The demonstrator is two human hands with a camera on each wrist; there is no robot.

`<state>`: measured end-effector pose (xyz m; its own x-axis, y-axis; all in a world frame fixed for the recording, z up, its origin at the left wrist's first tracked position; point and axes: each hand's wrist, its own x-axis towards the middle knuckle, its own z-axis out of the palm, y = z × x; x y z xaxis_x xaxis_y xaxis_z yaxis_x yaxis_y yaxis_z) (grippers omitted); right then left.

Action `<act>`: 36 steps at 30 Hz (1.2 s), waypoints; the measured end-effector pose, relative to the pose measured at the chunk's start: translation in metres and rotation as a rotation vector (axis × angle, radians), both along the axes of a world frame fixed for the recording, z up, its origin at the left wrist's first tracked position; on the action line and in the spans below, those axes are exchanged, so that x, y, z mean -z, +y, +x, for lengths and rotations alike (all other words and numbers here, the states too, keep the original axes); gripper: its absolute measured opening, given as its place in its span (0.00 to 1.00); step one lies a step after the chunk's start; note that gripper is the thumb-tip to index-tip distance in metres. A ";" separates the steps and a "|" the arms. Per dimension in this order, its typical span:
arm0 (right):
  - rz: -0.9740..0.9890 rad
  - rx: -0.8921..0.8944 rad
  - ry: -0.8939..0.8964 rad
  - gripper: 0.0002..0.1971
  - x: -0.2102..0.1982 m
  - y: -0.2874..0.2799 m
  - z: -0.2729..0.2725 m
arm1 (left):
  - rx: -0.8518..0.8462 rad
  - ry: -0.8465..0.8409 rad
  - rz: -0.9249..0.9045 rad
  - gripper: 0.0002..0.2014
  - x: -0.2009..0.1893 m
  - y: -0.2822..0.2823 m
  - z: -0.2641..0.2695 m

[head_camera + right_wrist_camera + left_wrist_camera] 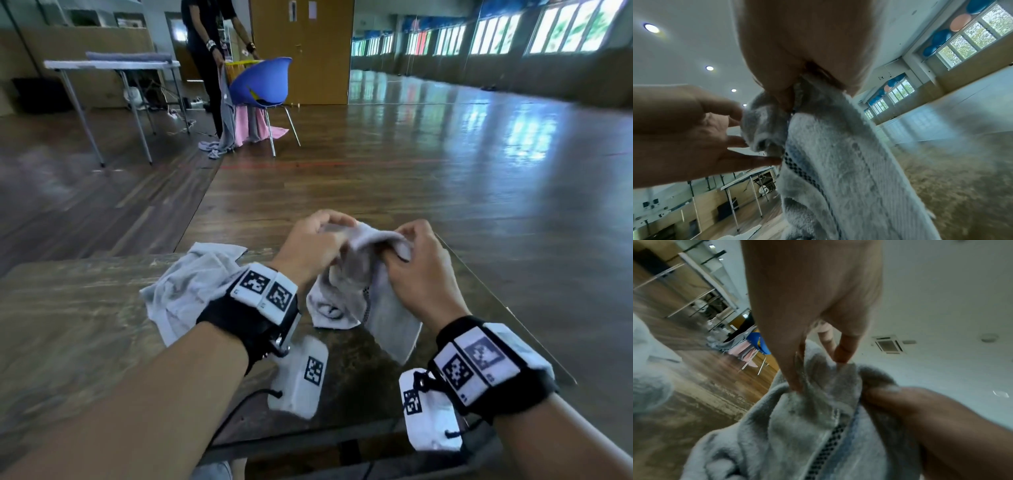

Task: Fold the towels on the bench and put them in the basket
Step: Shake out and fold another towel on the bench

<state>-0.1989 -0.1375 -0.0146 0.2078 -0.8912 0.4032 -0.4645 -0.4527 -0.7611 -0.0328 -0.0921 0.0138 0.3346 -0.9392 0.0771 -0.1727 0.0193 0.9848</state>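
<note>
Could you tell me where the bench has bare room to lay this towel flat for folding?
Bare bench lies left of the crumpled towel, and a smaller patch near the front edge between the wrists. The middle is crowded: both hands hold the grey towel there.

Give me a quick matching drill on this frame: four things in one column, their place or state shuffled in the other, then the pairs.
Things:
1. held towel
2. second towel
3. blue chair
4. left hand

Places or states:
A. crumpled on the bench, left of the left wrist
B. far across the wooden floor, beside a standing person
C. bunched, gripped by both hands above the bench
D. pinching the towel's top edge opposite the right hand

Pairs: 1-C, 2-A, 3-B, 4-D
</note>
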 end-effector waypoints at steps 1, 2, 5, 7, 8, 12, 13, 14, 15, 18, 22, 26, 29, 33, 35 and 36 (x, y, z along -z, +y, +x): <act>0.000 0.012 0.011 0.06 -0.001 0.001 0.001 | 0.039 -0.067 0.035 0.14 0.004 0.004 -0.001; -0.002 0.015 0.036 0.06 0.000 0.002 0.002 | 0.075 -0.117 0.064 0.16 0.008 0.007 -0.001; 0.017 0.040 0.095 0.08 -0.001 0.006 0.003 | 0.189 -0.183 0.119 0.23 0.016 0.017 0.002; 0.050 0.061 0.131 0.11 -0.001 0.005 0.003 | 0.285 -0.280 0.143 0.29 0.019 0.021 0.005; 0.067 0.059 0.145 0.12 0.000 0.006 0.003 | 0.306 -0.348 0.126 0.30 0.020 0.024 0.007; 0.112 -0.024 0.145 0.10 0.003 0.007 0.005 | 0.191 -0.492 -0.067 0.11 0.021 0.028 0.011; 0.112 -0.047 0.147 0.09 0.004 0.007 0.005 | 0.144 -0.490 -0.095 0.04 0.021 0.028 0.012; 0.112 -0.067 0.156 0.09 0.004 0.006 0.006 | 0.080 -0.497 -0.115 0.05 0.022 0.028 0.015; 0.111 -0.078 0.164 0.08 0.005 0.005 0.005 | 0.009 -0.511 -0.129 0.08 0.023 0.026 0.018; 0.069 -0.057 0.236 0.07 0.006 -0.004 -0.005 | -0.207 -0.511 -0.142 0.13 0.024 0.024 0.033; 0.000 -0.017 0.274 0.11 0.004 -0.009 -0.022 | -0.270 -0.731 0.014 0.09 0.039 0.026 0.054; -0.047 -0.029 0.259 0.14 0.004 -0.003 -0.019 | -0.073 -0.839 -0.066 0.16 0.043 0.026 0.044; -0.084 -0.079 0.314 0.12 0.004 0.007 -0.010 | 0.187 -0.848 -0.185 0.21 0.039 0.025 0.017; -0.132 -0.176 0.358 0.10 0.002 0.018 -0.003 | 0.152 -0.857 -0.181 0.10 0.047 0.023 0.005; -0.128 -0.162 0.374 0.08 -0.001 0.016 -0.007 | 0.118 -0.833 -0.141 0.06 0.047 0.022 0.011; -0.114 -0.143 0.375 0.06 -0.002 0.013 -0.011 | 0.082 -0.833 -0.113 0.04 0.047 0.021 0.015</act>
<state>-0.2094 -0.1241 -0.0125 0.4773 -0.7968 0.3705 -0.6263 -0.6042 -0.4926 -0.0174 -0.0711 -0.0332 0.0579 -0.9297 0.3638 -0.8353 0.1545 0.5276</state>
